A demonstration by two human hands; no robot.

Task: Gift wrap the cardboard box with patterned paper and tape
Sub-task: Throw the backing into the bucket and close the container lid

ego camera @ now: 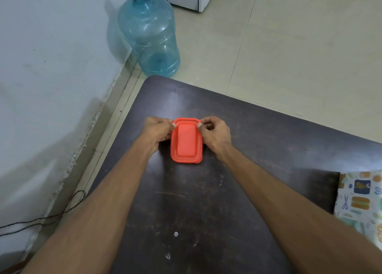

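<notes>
At frame centre, fingers [173,125] of left hand [156,132] and right hand [216,135] pinch the red box [186,144] at upper corners; seemingly light, stiff, slippery, better held by long sides.

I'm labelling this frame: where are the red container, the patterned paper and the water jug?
red container [186,141], head view, lid centre.
patterned paper [359,201], head view, printed face.
water jug [151,36], head view, body.

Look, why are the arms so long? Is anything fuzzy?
Head view: the wide lens stretches the arms near the bottom; the patterned paper at the right edge is fuzzy; the red box held by the left hand and right hand looks sharp.
</notes>
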